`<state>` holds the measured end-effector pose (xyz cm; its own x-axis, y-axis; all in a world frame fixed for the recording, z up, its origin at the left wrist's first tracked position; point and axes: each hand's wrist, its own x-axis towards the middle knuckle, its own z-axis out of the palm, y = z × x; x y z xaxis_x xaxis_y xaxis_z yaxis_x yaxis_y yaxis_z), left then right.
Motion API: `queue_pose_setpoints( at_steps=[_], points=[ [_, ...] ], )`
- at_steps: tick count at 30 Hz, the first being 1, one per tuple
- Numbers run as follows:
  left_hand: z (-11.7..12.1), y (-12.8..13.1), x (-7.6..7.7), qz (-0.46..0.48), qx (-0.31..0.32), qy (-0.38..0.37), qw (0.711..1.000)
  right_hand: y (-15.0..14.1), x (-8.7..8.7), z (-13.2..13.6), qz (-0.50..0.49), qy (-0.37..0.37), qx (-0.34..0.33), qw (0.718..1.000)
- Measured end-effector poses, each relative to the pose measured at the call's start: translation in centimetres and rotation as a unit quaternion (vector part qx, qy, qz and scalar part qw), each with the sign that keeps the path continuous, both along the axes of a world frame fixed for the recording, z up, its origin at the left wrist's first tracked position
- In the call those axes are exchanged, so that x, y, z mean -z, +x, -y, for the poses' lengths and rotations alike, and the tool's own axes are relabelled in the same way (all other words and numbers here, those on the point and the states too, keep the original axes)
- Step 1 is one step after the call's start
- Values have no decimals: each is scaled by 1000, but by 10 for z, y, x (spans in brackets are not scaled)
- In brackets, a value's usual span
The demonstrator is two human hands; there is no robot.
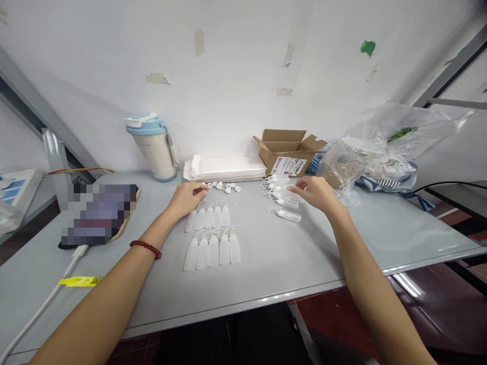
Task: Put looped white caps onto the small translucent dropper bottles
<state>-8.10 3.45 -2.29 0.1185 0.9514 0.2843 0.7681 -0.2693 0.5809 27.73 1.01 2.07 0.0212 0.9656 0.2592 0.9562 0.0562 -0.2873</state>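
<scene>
My left hand (188, 196) is at the back of the desk with its fingers drawn together. Its fingertips touch or nearly touch a group of small white caps (227, 189); whether one is pinched is hidden. In front of it, flat translucent white tags (213, 252) with thin loops lie in two rows. My right hand (315, 192) has thumb and fingers closed on the end of a small clear dropper bottle (280, 194) in a loose pile. Nearer me lies another bottle (289, 216) with a white tip and a string loop.
A stack of white flat boxes (228, 167) and an open cardboard box (287, 157) stand against the wall. To the left are a tumbler (154, 149) and a phone (102, 218) on a cable. Clear plastic bags (365, 157) crowd the right.
</scene>
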Motion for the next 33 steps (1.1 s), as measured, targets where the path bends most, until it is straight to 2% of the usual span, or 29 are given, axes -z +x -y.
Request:
queue_pose_setpoints(
  at_steps=[3,7,9,12,15,20,25,27,31,33],
  points=[
    [3,-1,-6,39,-28,9,999,-17,0,4,-36,83,-25,996],
    [16,7,-19,87,-49,23,995,-58,3,28,-100,154,-166,969],
    [25,16,-25,92,-41,27,995,-80,4,47,-145,89,-270,947],
    [38,32,-32,93,-13,41,995,-102,7,70,-158,-70,-441,881],
    [47,43,-33,101,13,47,994,-109,12,77,-123,-132,-511,840],
    [54,51,-31,122,32,24,992,-110,19,74,-94,-145,-533,828],
    [56,54,-28,160,39,-26,986,-110,18,76,-51,-140,-524,839],
    [57,54,-30,201,44,-54,977,-107,17,75,-41,-115,-508,853],
    [59,53,-38,276,56,-124,952,-97,16,65,-35,-16,-426,904],
    [60,51,-42,294,56,-149,943,-95,18,60,-54,22,-400,915]
  ],
)
